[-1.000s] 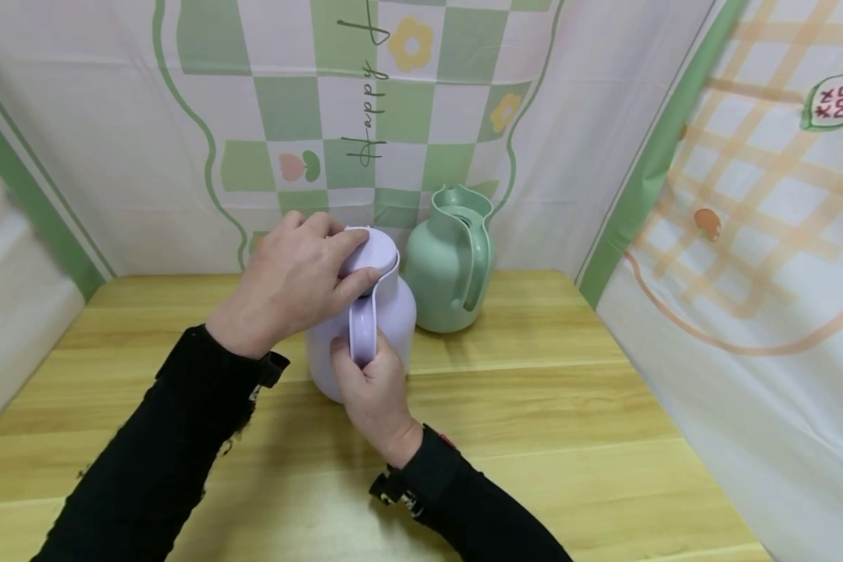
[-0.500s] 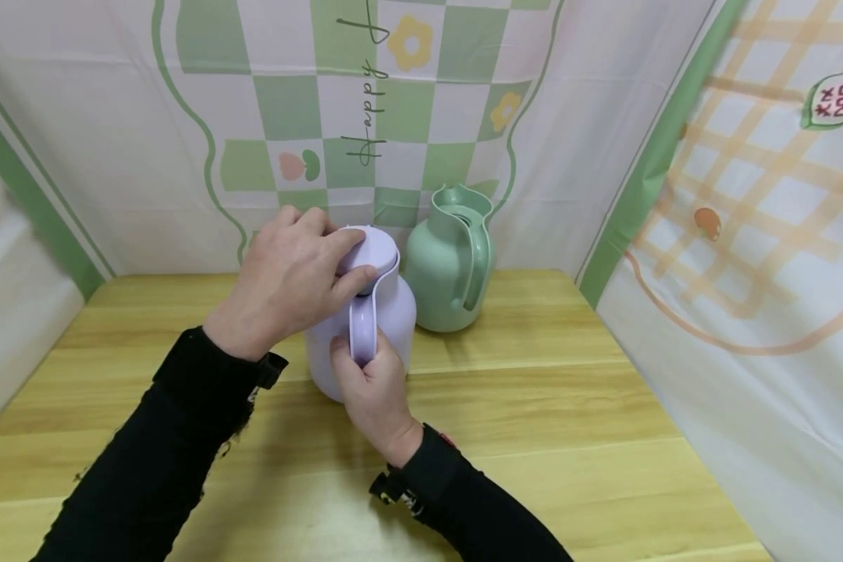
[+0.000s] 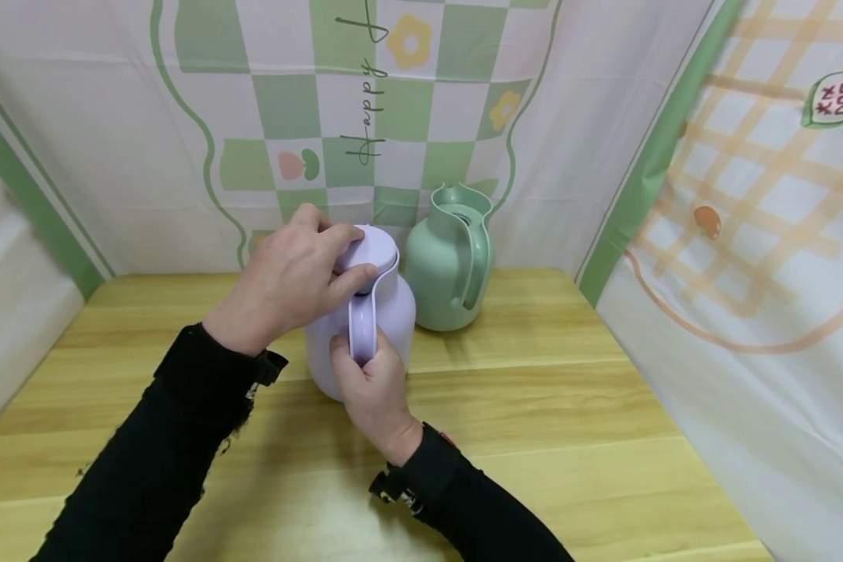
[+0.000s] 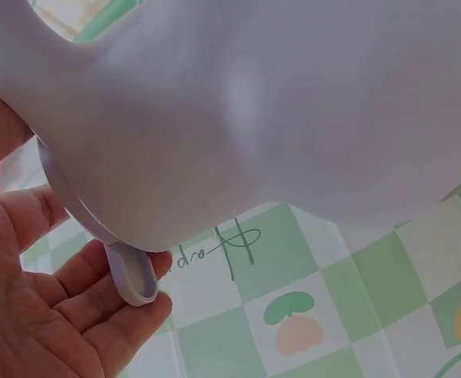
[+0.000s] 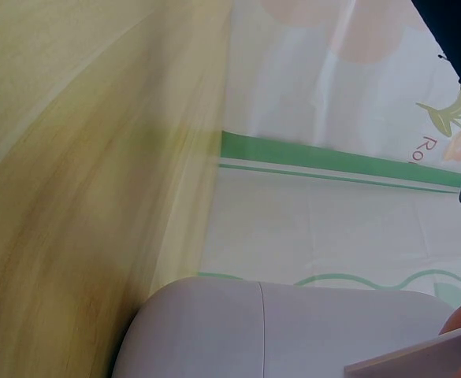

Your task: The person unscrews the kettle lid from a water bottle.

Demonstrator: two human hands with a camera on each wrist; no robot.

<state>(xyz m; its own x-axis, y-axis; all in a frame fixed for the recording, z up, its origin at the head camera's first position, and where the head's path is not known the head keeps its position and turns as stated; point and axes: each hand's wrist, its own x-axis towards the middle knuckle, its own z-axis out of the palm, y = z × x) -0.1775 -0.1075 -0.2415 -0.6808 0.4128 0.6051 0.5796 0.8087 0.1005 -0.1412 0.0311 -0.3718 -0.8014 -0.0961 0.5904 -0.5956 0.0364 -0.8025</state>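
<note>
A lavender vacuum jug (image 3: 396, 308) stands upright on the wooden table in the head view. My left hand (image 3: 284, 275) grips its round lid (image 3: 375, 246) from the left, thumb near the handle side and a finger across the top. In the left wrist view, fingertips of the left hand (image 4: 45, 307) touch a small lavender tab (image 4: 134, 277) projecting at the lid, below the jug's body (image 4: 254, 110). My right hand (image 3: 378, 394) holds the jug's handle (image 3: 362, 324), thumb on its left side; the other fingers are mostly hidden. The right wrist view catches the jug's side (image 5: 202, 331) low down.
Just behind and right of the lavender jug stands a green jug (image 3: 441, 273) with its handle toward me. The wooden table (image 3: 548, 421) extends around both. Printed cloth (image 3: 351, 101) hangs close behind and at the sides.
My left hand has shifted slightly on the lid, its far fingers drawing together out of sight. The right hand and both jugs stay in place.
</note>
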